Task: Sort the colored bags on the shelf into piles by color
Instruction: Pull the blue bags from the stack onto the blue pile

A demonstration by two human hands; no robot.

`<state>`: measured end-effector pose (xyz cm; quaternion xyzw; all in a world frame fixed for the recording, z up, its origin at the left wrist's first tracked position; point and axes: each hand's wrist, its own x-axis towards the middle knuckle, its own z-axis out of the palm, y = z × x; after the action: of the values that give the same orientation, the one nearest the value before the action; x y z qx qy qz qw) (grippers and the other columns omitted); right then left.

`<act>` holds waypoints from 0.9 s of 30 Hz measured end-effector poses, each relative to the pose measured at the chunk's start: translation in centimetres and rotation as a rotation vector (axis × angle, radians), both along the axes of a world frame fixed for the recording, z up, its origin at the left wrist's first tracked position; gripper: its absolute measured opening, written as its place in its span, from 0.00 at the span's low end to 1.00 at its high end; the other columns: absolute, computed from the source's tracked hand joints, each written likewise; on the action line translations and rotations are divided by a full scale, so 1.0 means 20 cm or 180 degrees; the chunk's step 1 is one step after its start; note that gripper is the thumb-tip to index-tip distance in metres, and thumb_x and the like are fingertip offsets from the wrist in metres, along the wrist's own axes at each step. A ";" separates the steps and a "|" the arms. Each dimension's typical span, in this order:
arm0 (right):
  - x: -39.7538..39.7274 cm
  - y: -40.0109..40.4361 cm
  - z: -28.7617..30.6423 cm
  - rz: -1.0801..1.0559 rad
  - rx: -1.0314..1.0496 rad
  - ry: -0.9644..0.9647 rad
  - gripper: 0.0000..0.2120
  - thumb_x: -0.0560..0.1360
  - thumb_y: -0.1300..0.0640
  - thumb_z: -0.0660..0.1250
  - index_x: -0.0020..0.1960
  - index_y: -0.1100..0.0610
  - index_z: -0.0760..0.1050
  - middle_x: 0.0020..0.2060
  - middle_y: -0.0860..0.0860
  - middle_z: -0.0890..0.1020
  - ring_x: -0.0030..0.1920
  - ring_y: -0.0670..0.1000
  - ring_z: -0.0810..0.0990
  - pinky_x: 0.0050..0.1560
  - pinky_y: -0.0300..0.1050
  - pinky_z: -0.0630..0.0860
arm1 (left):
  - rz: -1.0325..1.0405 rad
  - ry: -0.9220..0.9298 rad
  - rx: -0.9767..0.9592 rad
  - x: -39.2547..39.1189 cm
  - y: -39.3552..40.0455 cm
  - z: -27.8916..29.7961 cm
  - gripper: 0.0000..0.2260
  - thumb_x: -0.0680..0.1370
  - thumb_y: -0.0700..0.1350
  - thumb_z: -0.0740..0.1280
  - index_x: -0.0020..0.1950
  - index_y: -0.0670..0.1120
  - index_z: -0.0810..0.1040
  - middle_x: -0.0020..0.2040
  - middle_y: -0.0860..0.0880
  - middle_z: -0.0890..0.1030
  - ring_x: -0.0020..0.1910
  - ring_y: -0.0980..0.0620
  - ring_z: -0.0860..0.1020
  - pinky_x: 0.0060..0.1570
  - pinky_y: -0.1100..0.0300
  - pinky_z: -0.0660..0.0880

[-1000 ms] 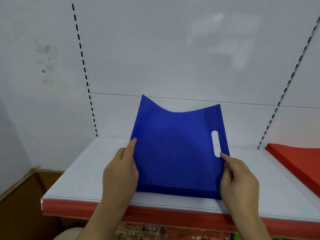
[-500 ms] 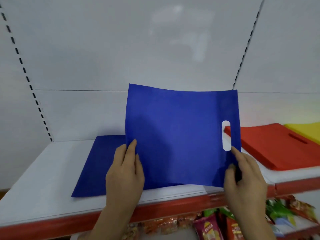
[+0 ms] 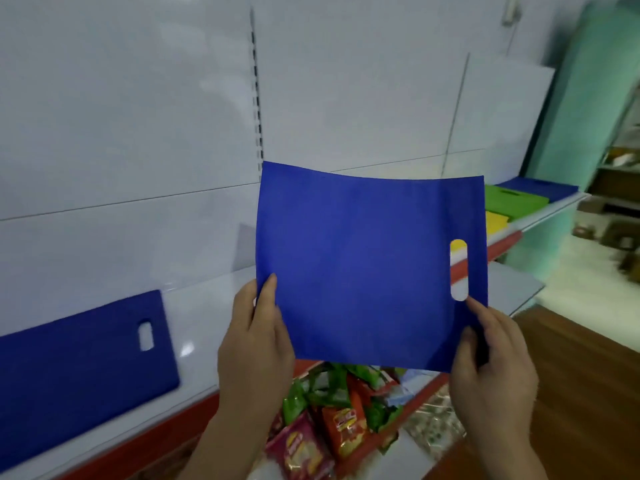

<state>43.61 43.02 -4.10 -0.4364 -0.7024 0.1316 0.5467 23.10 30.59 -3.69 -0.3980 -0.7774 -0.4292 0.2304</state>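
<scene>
Pinched at both lower corners: left hand (image 3: 254, 344) on the left edge, right hand (image 3: 491, 358) just under the oval handle slot, thumbs in front. Held upright in the air before the white shelf (image 3: 207, 306): a flat, matte blue bag (image 3: 363, 265), slightly bowed. Flat on the shelf to the left, another blue bag (image 3: 76, 362). Far right, green bags (image 3: 512, 202), yellow bags (image 3: 495, 221). Below, glossy snack packets (image 3: 332, 417).
</scene>
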 end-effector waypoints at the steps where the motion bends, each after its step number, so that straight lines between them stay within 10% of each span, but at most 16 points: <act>1: 0.09 0.06 0.01 -0.0100 0.0034 0.0004 0.17 0.78 0.64 0.64 0.66 0.58 0.75 0.61 0.51 0.76 0.57 0.41 0.69 0.57 0.39 0.67 | -0.0060 -0.0011 -0.0011 0.07 0.09 0.01 0.19 0.80 0.39 0.62 0.71 0.44 0.71 0.68 0.48 0.69 0.54 0.47 0.78 0.45 0.52 0.80; 27: 1.45 1.62 -0.16 -0.1806 -0.0375 -0.0181 0.19 0.78 0.62 0.62 0.68 0.56 0.72 0.63 0.49 0.74 0.60 0.46 0.73 0.55 0.41 0.69 | -0.1900 -0.0192 -0.0320 1.26 2.30 -0.13 0.23 0.77 0.35 0.62 0.73 0.43 0.70 0.71 0.48 0.69 0.59 0.48 0.76 0.48 0.53 0.78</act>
<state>72.52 75.37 -7.32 -0.6500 -0.5584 0.0017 0.5155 48.34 76.55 -6.28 -0.6068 -0.6528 -0.4505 0.0509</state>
